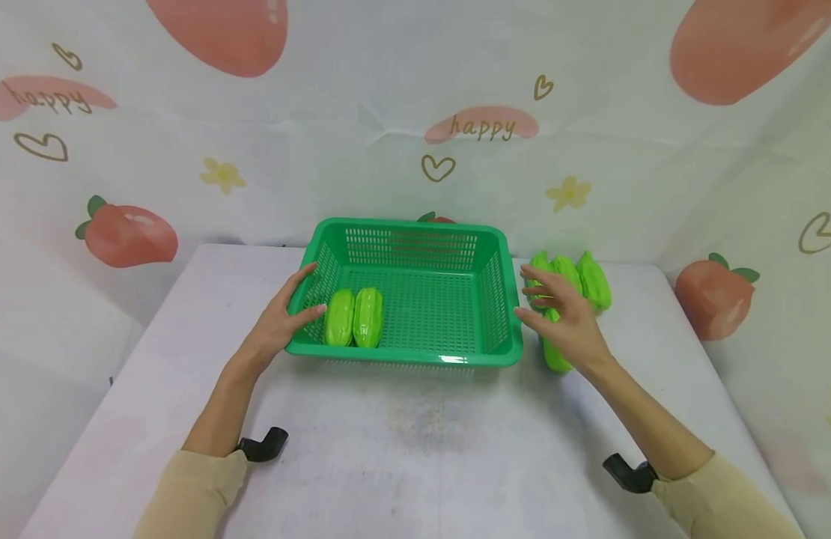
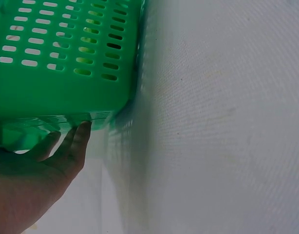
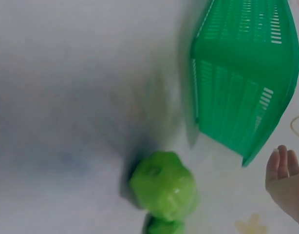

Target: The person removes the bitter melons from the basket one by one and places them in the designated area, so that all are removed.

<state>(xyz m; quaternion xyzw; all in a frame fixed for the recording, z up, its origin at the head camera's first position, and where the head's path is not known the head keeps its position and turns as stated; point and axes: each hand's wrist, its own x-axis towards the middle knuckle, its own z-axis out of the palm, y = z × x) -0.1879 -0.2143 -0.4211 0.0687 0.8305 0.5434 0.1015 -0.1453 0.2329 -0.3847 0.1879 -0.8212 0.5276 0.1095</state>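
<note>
A green plastic basket (image 1: 415, 358) with slotted walls stands mid-table. Two ridged, glossy green star fruits (image 1: 368, 318) lie side by side in its left front corner. At the basket's left end is my left hand (image 1: 275, 323), its thumb over the rim and other fingers under it, against the outer wall (image 2: 52, 97). My right hand (image 1: 569, 318) hovers off the right end with fingers spread, thumb tip close to the rim; a gap shows in the right wrist view. Below and behind it lie several more star fruits (image 1: 594, 283), one nearer the front (image 3: 164, 185), partly covered by the hand.
A white tabletop (image 1: 429, 449) carries everything. Behind it hangs a pale cloth (image 1: 361, 172) printed with peaches, hearts and flowers. Each forearm wears a black wrist mount (image 1: 263, 445) by a beige sleeve (image 1: 193, 494).
</note>
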